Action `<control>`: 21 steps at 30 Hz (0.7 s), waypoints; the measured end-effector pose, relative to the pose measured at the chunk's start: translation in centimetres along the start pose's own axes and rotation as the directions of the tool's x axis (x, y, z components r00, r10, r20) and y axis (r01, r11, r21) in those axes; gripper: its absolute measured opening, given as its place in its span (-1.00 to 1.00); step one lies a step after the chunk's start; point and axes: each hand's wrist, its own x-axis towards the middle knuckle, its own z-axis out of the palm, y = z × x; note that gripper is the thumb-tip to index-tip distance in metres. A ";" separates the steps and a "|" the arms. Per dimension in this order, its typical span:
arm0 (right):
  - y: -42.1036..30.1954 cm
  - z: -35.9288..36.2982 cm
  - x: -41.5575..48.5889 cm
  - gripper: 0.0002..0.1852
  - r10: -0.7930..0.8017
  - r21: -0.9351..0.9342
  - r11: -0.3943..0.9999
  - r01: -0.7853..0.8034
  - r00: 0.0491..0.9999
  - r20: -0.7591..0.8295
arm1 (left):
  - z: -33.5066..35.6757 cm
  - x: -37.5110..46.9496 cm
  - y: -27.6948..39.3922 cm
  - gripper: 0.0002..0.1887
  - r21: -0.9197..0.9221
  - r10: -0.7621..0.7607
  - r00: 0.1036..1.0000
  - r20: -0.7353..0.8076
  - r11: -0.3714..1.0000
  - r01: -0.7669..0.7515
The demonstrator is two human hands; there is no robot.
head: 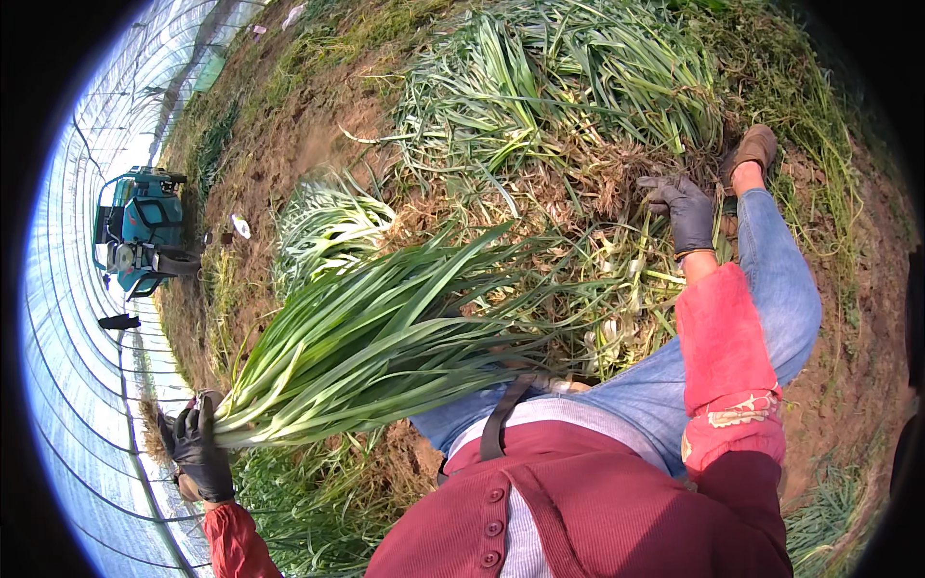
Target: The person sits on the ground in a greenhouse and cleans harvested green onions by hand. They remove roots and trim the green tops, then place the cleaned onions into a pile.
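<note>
My left hand, in a black glove, grips a bunch of long-leaved allium greens by the pale stem ends. Its brown roots stick out beyond my fist, while the leaves fan rightward over my leg. My right hand, also gloved, is at the root ends of a large pile of similar greens. Its fingers are partly bent, and whether they hold any roots is unclear. Below that hand lies a litter of loose leaves and stalks.
A smaller bundle of greens lies left of the litter on brown soil. A teal three-wheeled vehicle stands farther off, beside the plastic film wall of a hoop greenhouse. My brown shoe is against the pile's right end.
</note>
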 end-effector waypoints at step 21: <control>2.9 15.7 -15.1 -0.79 -0.116 -0.523 0.033 0.852 0.523 0.845 | 1.6 -2.7 -0.5 -0.63 0.066 -0.100 0.970 -0.223 0.991 0.118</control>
